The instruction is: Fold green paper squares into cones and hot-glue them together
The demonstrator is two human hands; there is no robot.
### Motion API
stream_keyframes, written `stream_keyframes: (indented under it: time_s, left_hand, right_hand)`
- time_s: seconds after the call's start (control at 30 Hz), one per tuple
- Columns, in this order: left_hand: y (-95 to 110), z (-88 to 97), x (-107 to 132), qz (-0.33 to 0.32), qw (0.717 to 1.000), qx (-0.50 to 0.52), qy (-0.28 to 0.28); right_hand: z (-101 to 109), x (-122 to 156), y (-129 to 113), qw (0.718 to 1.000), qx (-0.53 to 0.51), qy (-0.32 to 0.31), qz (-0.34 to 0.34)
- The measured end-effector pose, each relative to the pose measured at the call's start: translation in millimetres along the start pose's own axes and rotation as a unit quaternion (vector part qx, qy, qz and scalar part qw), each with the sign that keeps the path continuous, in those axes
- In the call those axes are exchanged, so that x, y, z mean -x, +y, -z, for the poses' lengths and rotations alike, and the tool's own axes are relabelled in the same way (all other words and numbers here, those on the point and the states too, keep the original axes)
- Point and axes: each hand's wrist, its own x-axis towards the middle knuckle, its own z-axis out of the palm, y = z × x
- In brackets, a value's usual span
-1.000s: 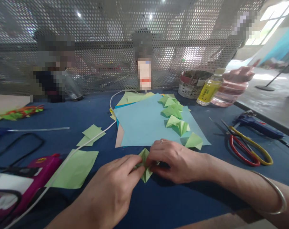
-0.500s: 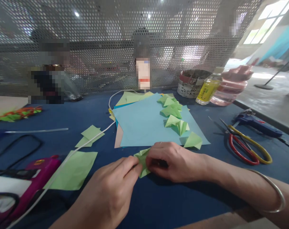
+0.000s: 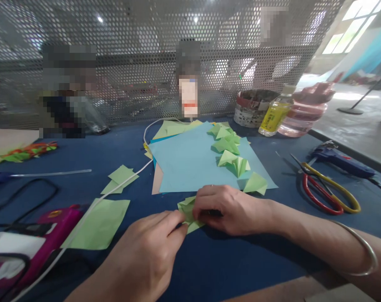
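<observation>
A small folded green paper piece point(image 3: 186, 208) lies on the blue table cloth point(image 3: 228, 268) just below a light blue sheet point(image 3: 190, 161). My left hand point(image 3: 146, 256) pinches its lower left edge with thumb and forefinger. My right hand point(image 3: 231, 209) is closed over its right side, fingers pressing it down; a ring and a metal bangle point(image 3: 364, 256) show on that arm. Several finished green folded pieces point(image 3: 231, 153) lie in a row on the right part of the blue sheet.
Flat green paper squares point(image 3: 97, 224) and smaller green scraps point(image 3: 119, 178) lie at left beside a white cable point(image 3: 115, 191) and a pink glue gun point(image 3: 48, 230). Red-and-yellow scissors point(image 3: 330, 193) and a blue glue gun point(image 3: 341, 159) lie at right. Bottles point(image 3: 276, 115) and a tin point(image 3: 251, 107) stand by the perforated screen.
The green piece has been turned and flattened between my hands. My right hand has slid a little up and left over it; my left fingers stay pinched on its edge.
</observation>
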Motion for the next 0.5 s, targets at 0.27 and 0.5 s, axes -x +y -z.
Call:
stream_keyframes:
  time_s: [0.27,0.5]
  left_hand:
    - [0.4,-0.4,-2.2,-0.023,1.000,-0.001,0.021]
    - [-2.0,-1.4,1.4,-0.044,0.999,-0.017,-0.014]
  right_hand:
    - [0.8,0.1,2.4,0.999,0.024,-0.003,0.021]
    - [0.5,1.3,3.6,0.999,0.035,-0.005,0.032]
